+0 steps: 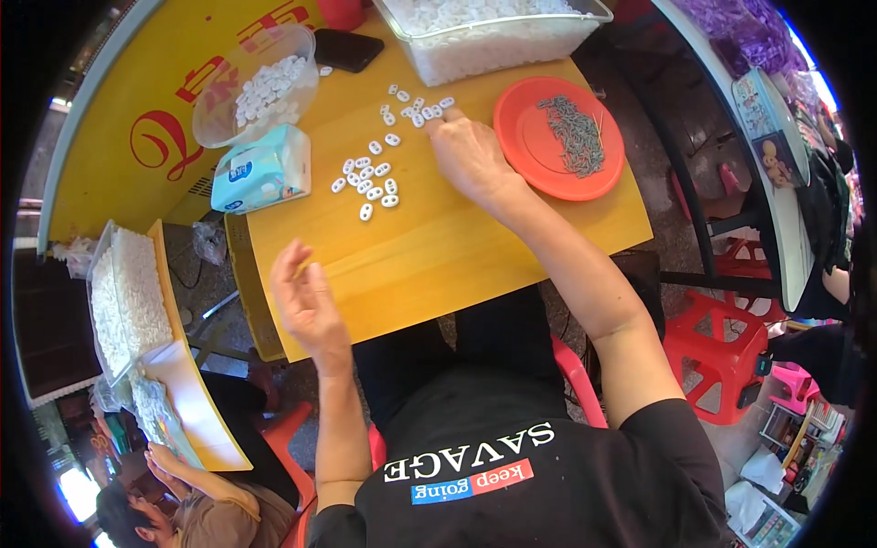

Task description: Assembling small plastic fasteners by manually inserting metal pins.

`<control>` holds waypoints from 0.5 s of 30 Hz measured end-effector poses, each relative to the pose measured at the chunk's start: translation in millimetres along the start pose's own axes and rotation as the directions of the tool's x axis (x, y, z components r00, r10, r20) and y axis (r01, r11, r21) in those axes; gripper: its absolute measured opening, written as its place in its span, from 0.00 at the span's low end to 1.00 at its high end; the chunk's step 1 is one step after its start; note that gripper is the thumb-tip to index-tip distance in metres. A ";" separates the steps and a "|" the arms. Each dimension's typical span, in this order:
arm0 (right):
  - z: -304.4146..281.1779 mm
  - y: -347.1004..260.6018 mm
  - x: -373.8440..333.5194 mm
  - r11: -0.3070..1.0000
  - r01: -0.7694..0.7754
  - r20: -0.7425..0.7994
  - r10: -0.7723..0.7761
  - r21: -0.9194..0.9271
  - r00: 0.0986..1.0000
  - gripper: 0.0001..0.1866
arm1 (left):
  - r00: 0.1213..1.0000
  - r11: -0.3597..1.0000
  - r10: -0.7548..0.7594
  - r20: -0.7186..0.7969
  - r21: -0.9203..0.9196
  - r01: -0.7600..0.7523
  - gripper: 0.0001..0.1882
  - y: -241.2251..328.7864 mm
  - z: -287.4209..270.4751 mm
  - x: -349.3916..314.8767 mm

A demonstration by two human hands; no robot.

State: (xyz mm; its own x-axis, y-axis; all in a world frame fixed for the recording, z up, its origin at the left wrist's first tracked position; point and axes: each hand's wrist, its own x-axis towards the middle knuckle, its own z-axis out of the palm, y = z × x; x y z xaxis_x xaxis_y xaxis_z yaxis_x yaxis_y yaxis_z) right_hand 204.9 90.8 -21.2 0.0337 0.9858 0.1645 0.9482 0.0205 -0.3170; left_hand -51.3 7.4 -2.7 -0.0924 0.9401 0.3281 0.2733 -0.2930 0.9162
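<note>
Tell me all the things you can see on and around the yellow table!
Small oval pieces: many, white, loose on the middle of the table.
Table: one, yellow wood.
Plate: one, red, on the right side of the table, holding a pile of thin grey metal pins.
Clear bowl: one, back left, with white pieces inside.
Clear tub: one, back edge, full of white pieces.
Tissue pack: one, light blue, left of the loose pieces.
Phone: one, black, at the back.
Stools: red plastic, on the floor at right.
Another person: bottom left corner.
Left hand: raised at the table's near edge; whether it holds anything is unclear.
Right hand: fingers on the pieces near the plate.
</note>
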 end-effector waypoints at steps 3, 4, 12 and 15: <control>-2.8 -1.6 -0.7 0.998 0.031 0.015 -0.030 -0.051 0.999 0.11 | 0.986 0.984 -0.074 0.152 -0.147 0.096 0.15 1.2 21.6 -11.7; -3.3 -2.4 -2.8 0.998 0.039 0.021 -0.038 -0.044 0.999 0.10 | 0.970 0.967 -0.113 0.215 -0.202 0.157 0.14 3.4 27.7 -14.6; -3.0 -14.7 -29.9 0.992 0.052 0.035 -0.056 0.114 0.998 0.07 | 0.898 0.900 -0.176 0.402 -0.304 0.313 0.14 -0.1 54.1 -18.6; -8.2 -15.5 -43.9 0.983 0.069 0.009 -0.072 0.169 0.997 0.08 | 0.869 0.860 -0.215 0.446 -0.335 0.385 0.15 0.9 57.2 -16.8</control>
State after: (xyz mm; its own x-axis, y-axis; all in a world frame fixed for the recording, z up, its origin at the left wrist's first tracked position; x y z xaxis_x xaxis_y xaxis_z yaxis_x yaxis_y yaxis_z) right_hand 191.3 45.8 -15.9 -0.0373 0.9833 0.1783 0.8812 0.1165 -0.4582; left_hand 5.3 1.3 -20.6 0.2878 0.9576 -0.0146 -0.1211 0.0515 0.9913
